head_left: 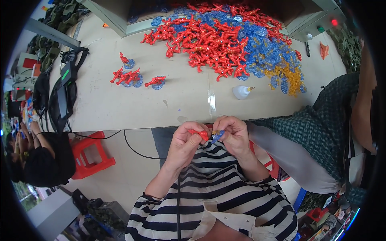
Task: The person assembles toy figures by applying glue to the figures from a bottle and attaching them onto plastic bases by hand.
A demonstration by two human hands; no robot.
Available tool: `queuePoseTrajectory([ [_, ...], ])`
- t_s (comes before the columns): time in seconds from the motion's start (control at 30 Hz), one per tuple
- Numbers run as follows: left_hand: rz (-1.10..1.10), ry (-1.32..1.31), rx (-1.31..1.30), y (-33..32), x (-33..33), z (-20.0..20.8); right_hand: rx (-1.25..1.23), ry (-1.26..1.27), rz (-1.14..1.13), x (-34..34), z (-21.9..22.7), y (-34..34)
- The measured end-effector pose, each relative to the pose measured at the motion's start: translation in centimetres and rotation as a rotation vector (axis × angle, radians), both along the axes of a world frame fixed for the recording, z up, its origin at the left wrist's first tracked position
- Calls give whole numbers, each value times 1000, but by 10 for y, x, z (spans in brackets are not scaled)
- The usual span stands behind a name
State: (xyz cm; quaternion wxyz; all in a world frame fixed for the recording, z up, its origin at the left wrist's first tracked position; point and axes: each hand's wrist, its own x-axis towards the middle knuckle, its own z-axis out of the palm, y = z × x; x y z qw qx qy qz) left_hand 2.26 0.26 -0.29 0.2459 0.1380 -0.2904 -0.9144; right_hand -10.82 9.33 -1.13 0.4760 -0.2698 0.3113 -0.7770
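In front of my striped shirt, just off the near table edge, my left hand (185, 141) pinches a small red plastic figure (202, 135). Close to it, my right hand (235, 135) has a translucent blue piece (217, 136) between its fingertips, with a bit of yellow on it. The two parts nearly meet; whether they touch I cannot tell. On the left of the table stand several red figures (129, 76) on blue bases (129, 63). A white squeeze bottle (241, 92) with a narrow tip stands right of the middle.
At the back lie heaps of red figures (217, 44), blue clear pieces (261, 48) and small yellow pieces (295, 78). A black strapped bag (62, 88) hangs at the left table end, above a red stool (92, 154). Another person in checked cloth (313, 124) sits close on the right.
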Motion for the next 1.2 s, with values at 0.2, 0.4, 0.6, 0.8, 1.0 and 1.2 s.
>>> queuePoseTrajectory([
  [0.2,119,-85,-251,1,0,3,44,-260,80,7,-8,6],
  [0.4,159,-122,-398,1,0,5,63,-215,76,8,-8,7],
  [0.6,270,-119,-696,-3,0,2,135,-29,4,15,-4,12],
  [0.8,232,-165,-742,-6,-1,4,210,248,-178,24,9,15],
  [1.0,174,-136,-705,-8,0,6,173,337,-182,24,13,16],
  [1.2,139,-110,-765,-10,-1,4,90,540,-203,15,18,17],
])
